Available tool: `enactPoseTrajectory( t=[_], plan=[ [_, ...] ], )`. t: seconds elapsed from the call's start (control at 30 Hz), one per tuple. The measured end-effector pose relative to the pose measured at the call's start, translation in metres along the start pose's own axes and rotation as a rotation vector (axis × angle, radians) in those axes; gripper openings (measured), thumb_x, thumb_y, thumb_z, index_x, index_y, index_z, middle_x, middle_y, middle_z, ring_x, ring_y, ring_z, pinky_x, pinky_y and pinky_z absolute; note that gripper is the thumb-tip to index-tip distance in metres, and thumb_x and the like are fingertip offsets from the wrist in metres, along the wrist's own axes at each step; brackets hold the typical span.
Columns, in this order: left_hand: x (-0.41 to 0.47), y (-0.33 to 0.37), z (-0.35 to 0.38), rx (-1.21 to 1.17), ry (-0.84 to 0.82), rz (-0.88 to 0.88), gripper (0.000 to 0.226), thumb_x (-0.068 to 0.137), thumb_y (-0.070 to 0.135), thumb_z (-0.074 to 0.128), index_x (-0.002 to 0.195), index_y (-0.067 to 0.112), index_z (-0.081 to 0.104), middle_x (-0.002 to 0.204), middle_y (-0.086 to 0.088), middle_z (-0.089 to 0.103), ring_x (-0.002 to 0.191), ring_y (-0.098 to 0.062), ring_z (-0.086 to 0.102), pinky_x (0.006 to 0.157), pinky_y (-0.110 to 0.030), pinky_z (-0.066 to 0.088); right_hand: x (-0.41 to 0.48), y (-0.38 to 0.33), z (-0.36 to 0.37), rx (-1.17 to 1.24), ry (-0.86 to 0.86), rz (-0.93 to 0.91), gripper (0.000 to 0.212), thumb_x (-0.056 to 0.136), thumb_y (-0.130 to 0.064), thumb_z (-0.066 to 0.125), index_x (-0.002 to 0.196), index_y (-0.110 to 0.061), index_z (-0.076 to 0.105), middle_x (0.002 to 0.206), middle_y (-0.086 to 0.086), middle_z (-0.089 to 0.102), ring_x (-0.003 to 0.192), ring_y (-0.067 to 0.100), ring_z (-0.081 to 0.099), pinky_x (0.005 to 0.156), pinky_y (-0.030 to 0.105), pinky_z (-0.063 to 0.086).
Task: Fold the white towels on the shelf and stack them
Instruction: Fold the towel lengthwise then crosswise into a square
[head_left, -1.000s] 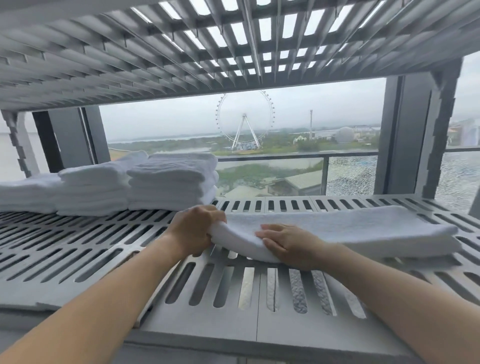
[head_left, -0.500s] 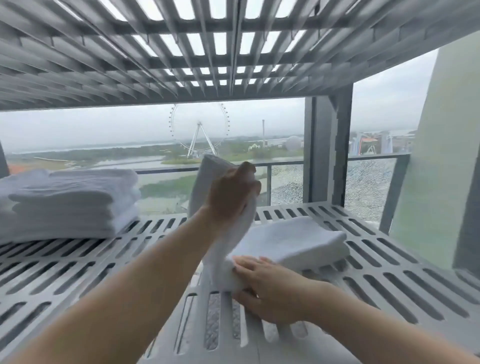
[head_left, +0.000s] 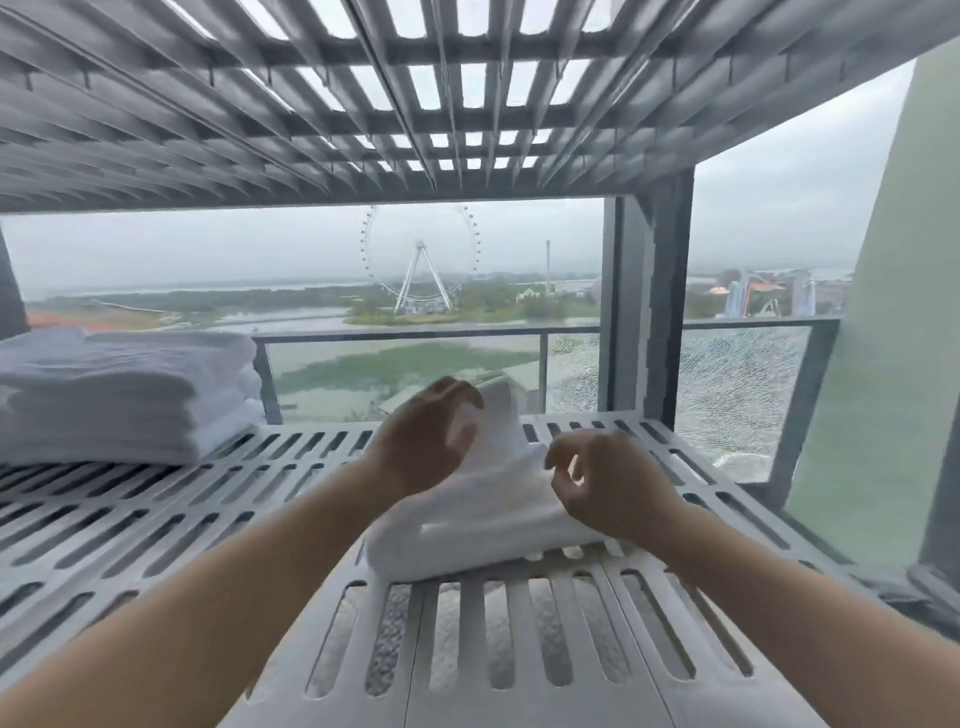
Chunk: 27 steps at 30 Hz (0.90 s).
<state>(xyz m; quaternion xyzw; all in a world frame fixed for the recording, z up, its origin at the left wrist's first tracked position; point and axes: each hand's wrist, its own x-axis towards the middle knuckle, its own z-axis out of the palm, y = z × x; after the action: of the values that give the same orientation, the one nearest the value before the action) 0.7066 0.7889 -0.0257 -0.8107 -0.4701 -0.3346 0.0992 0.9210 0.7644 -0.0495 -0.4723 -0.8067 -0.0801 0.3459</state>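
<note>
While the white towel (head_left: 483, 525) sits half-folded on the slatted shelf (head_left: 545, 654), right of the folded stack (head_left: 130, 395), left hand (head_left: 423, 447) and right hand (head_left: 605, 491) hover loose-fingered, gripping nothing, so the raised flap may flop off-square and spoil the fold.

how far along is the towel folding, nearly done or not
Done: a stack of folded towels sits at the shelf's left. In hand: one white towel, partly folded, top flap raised; left hand and right hand hover open-fingered over it. Left: flatten it and add it to the stack. No other loose towels visible.
</note>
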Motion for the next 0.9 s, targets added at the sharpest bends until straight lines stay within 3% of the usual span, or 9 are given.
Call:
enactPoseTrajectory(
  t=[0.07,0.13,0.2,0.3,0.4,0.47,0.6,0.73,0.9],
  plan=[
    [-0.020,-0.007,-0.004,0.018,-0.039,-0.059,0.021,0.090,0.020,0.051,0.109,0.016,0.059,0.114,-0.004,0.058,0.101,-0.023,0.057,0.089,-0.028,0.042,0.013,-0.001,0.004,0.069,0.004,-0.025,0.020,0.078,-0.019,0.061,0.097,-0.022,0.063,0.091,-0.007,0.060,0.076,0.008,0.057,0.061,0.010,0.038],
    [-0.038,-0.010,-0.005,0.005,-0.030,-0.113,0.020,0.091,0.022,0.050,0.108,0.017,0.060,0.115,-0.002,0.057,0.102,-0.020,0.056,0.089,-0.024,0.039,0.023,-0.003,0.012,0.091,-0.171,-0.131,0.042,0.076,-0.022,0.065,0.116,-0.024,0.054,0.115,-0.006,0.051,0.104,0.013,0.052,0.084,0.017,0.040],
    [-0.053,-0.009,-0.005,-0.052,0.053,-0.170,0.019,0.091,0.022,0.051,0.106,0.016,0.061,0.115,0.000,0.055,0.103,-0.016,0.054,0.088,-0.020,0.035,0.032,-0.006,0.018,0.010,-0.360,-0.256,0.060,0.075,-0.024,0.066,0.131,-0.030,0.044,0.136,-0.008,0.039,0.122,0.012,0.040,0.096,0.021,0.031],
    [-0.068,-0.008,-0.002,-0.150,0.132,-0.223,0.028,0.087,0.032,0.051,0.106,0.014,0.060,0.118,0.002,0.052,0.109,-0.012,0.051,0.095,-0.020,0.034,0.038,-0.013,0.028,-0.074,-0.419,-0.368,0.061,0.078,-0.028,0.065,0.134,-0.032,0.042,0.142,-0.009,0.037,0.123,0.014,0.043,0.098,0.023,0.033],
    [-0.076,-0.009,0.000,-0.120,-0.009,-0.141,0.045,0.079,0.039,0.065,0.114,0.012,0.057,0.125,-0.001,0.049,0.119,-0.012,0.045,0.102,-0.017,0.029,0.040,-0.015,0.040,-0.145,-0.351,-0.409,0.051,0.080,-0.029,0.061,0.129,-0.025,0.048,0.133,-0.004,0.048,0.115,0.019,0.051,0.094,0.032,0.043],
    [-0.077,-0.010,0.001,-0.026,-0.042,-0.100,0.058,0.070,0.041,0.075,0.117,0.012,0.056,0.128,-0.002,0.048,0.121,-0.015,0.044,0.103,-0.021,0.031,0.039,-0.019,0.047,-0.169,-0.235,-0.399,0.036,0.078,-0.024,0.057,0.113,-0.016,0.054,0.112,0.003,0.058,0.098,0.027,0.059,0.078,0.035,0.046],
    [-0.070,0.000,0.008,0.138,0.103,-0.164,0.059,0.068,0.037,0.074,0.120,0.020,0.054,0.128,-0.002,0.049,0.120,-0.023,0.045,0.100,-0.042,0.040,0.036,-0.027,0.046,-0.278,0.105,-0.378,0.027,0.061,-0.016,0.070,0.084,-0.009,0.056,0.079,0.006,0.059,0.065,0.028,0.060,0.057,0.033,0.045],
    [-0.059,0.013,0.014,0.231,0.197,-0.361,0.065,0.068,0.014,0.063,0.126,0.034,0.040,0.137,0.002,0.038,0.120,-0.025,0.045,0.088,-0.040,0.047,0.041,-0.030,0.033,-0.438,0.363,-0.337,0.033,0.057,-0.014,0.074,0.088,-0.011,0.060,0.084,0.006,0.061,0.068,0.026,0.058,0.059,0.037,0.045],
    [-0.043,0.020,0.022,0.196,0.049,-0.592,0.069,0.073,0.006,0.052,0.129,0.039,0.030,0.121,-0.003,0.046,0.091,-0.030,0.058,0.068,-0.035,0.043,0.037,-0.020,0.020,-0.582,0.320,-0.278,0.040,0.050,-0.010,0.077,0.088,-0.016,0.066,0.089,0.004,0.065,0.074,0.026,0.062,0.065,0.039,0.048]
  ],
)
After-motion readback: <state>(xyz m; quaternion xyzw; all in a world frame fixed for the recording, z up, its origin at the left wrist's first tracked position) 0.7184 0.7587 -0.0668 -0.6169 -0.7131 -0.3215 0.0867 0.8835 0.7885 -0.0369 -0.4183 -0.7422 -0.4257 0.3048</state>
